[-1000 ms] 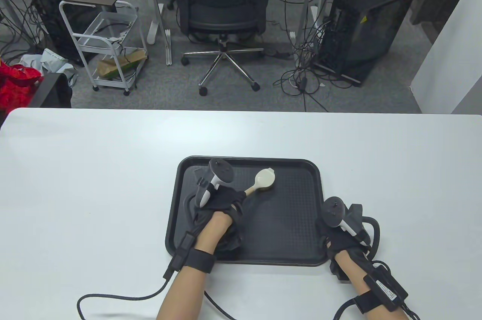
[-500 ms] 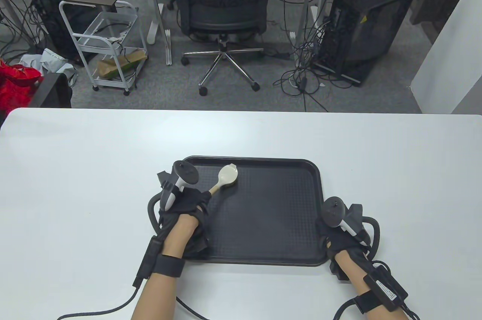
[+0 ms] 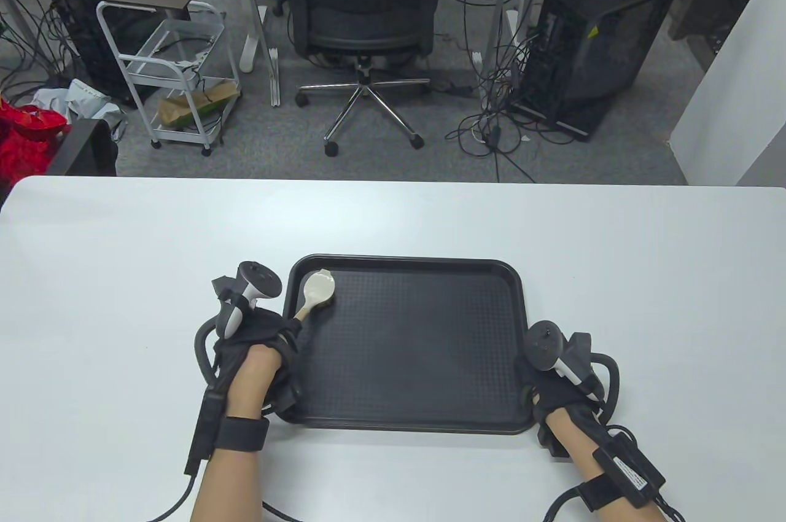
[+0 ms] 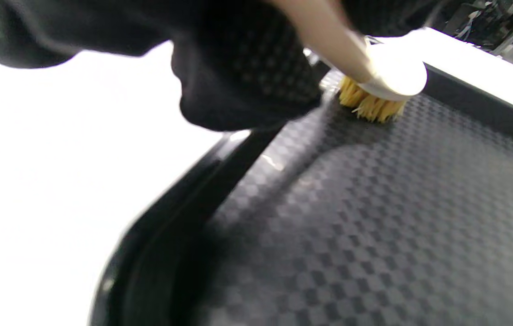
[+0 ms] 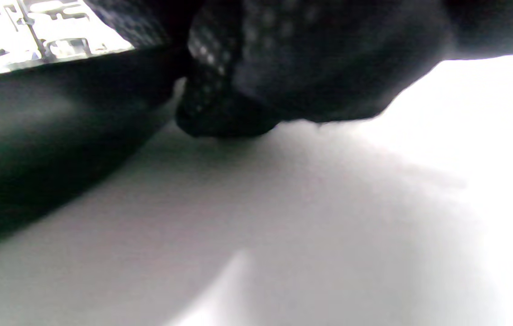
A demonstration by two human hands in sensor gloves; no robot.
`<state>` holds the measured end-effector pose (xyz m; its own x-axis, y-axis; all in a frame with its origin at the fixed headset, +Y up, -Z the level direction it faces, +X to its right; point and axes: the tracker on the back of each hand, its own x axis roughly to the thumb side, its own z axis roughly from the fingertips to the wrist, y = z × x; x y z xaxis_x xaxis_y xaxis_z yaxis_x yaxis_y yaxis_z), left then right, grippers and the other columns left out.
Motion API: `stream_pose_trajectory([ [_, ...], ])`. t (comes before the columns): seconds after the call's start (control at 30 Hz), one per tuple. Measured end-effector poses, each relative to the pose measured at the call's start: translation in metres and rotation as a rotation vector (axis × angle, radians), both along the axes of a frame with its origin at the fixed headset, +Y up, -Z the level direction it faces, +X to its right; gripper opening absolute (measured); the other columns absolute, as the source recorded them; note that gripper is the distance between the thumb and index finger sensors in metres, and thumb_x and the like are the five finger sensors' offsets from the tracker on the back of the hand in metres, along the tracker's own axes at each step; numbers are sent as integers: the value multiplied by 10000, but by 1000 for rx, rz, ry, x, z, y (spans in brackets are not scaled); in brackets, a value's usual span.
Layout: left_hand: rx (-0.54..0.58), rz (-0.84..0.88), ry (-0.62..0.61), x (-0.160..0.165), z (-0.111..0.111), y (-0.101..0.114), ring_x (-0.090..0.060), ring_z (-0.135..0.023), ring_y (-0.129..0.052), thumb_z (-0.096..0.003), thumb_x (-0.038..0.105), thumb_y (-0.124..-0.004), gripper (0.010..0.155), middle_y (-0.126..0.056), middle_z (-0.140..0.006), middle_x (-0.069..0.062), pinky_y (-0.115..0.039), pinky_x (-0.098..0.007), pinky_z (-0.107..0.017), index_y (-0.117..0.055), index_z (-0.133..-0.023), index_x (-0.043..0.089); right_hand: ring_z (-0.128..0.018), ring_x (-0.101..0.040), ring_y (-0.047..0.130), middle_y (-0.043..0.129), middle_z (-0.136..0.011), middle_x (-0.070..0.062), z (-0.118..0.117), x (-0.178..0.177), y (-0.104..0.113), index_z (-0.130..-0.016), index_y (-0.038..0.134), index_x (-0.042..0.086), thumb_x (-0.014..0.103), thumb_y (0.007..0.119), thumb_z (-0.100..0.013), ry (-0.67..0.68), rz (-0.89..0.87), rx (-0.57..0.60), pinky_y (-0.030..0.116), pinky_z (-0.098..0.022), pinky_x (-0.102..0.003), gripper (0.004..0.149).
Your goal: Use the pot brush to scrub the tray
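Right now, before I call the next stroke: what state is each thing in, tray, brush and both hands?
tray: flat on the table, bare apart from the brush.
pot brush: bristles down in the tray's far left corner, handle tilted.
left hand: grips the brush handle.
right hand: at the tray's near right corner; grip hidden.

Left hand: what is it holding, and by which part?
The left hand grips the pot brush by its handle; the bristle head is on the tray.
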<state>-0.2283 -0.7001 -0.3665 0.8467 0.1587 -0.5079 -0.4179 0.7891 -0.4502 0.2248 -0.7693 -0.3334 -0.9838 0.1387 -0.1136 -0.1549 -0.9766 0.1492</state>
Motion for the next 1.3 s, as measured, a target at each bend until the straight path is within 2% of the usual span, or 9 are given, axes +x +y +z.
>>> stream_pose_trajectory([
  [0.1, 28, -43, 6, -1, 1, 7, -188, -70, -977, -416, 555, -708, 615, -1070, -394, -7, -876, -478, -356, -851, -747, 57, -124, -234, 969, 993, -357, -43, 0, 0, 0, -944, 620, 53, 365, 761, -471, 0, -3, 0, 833, -199, -448, 584],
  [0.27, 145, 94, -52, 12, 1, 14, -151, -68, -965, -414, 563, -722, 611, -1049, -364, 38, -883, -452, -354, -854, -730, 57, -125, -235, 969, 993, -358, -42, 0, 0, 0, -945, 619, 53, 365, 760, -471, 0, -1, 0, 833, -200, -448, 585],
  [0.4, 233, 254, -157, 46, -1, 14, -148, -66, -964, -410, 566, -719, 611, -1047, -360, 45, -884, -451, -352, -854, -726, 61, -125, -235, 969, 993, -358, -44, 0, 0, 0, -945, 619, 53, 365, 760, -471, 0, -2, 0, 833, -200, -450, 585],
  [0.5, 225, 404, -228, 79, 1, 5, -154, -76, -964, -408, 565, -719, 613, -1044, -369, 39, -878, -457, -360, -848, -732, 61, -125, -235, 969, 993, -357, -44, 0, 0, 0, -944, 620, 54, 365, 760, -471, 0, -2, 0, 833, -200, -449, 583],
  [0.67, 218, 481, -308, 125, 3, -9, -159, -80, -965, -405, 561, -718, 613, -1044, -371, 36, -874, -462, -362, -846, -731, 58, -124, -234, 969, 993, -357, -42, 0, 0, 0, -945, 620, 53, 365, 760, -471, 0, 1, 1, 833, -199, -448, 584],
  [0.97, 192, 426, -431, 186, 16, -25, -169, -97, -965, -399, 558, -717, 617, -1040, -389, 32, -861, -469, -386, -840, -740, 59, -125, -235, 969, 993, -357, -42, 0, 0, 0, -945, 620, 53, 366, 760, -471, 0, 1, 1, 833, -199, -449, 585],
  [1.3, 202, 403, -452, 205, 22, -40, -174, -102, -965, -399, 555, -715, 616, -1040, -395, 25, -856, -475, -390, -842, -744, 61, -124, -236, 969, 993, -357, -43, 0, 0, 0, -944, 621, 51, 364, 760, -471, 1, 1, 0, 833, -199, -449, 585],
])
